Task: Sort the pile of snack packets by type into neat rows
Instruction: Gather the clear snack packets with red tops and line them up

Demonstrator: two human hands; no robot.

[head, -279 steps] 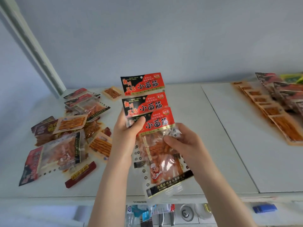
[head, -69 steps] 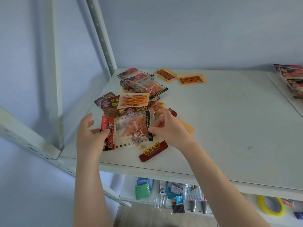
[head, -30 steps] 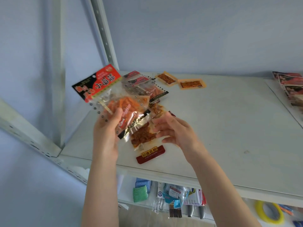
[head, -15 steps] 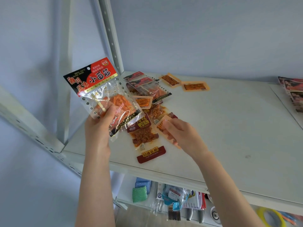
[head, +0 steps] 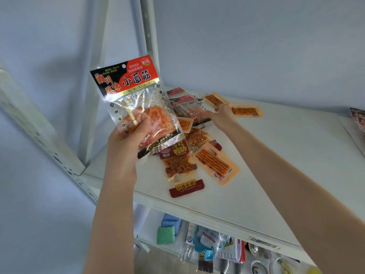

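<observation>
My left hand (head: 126, 143) grips a clear snack packet with a red and black header (head: 138, 95), holding it upright above the left end of the white shelf (head: 276, 165). Behind it lies the loose pile: a dark red packet (head: 177, 157), an orange packet of sticks (head: 216, 164) and a small dark red strip (head: 186, 188). My right hand (head: 221, 117) reaches to the back of the pile. Its fingers lie at the edge of another clear red-header packet (head: 189, 107), and I cannot make out whether they grip it. Two orange stick packets (head: 245, 111) lie just beyond.
A white slotted upright post (head: 148, 36) stands at the shelf's back left corner. Sorted packets (head: 358, 119) show at the far right edge. The lower shelf (head: 207, 244) holds sponges, packets and metal ware.
My left hand has kept the red-header packet lifted since picking it off the pile. My right hand has moved from the pile's near side to its far side.
</observation>
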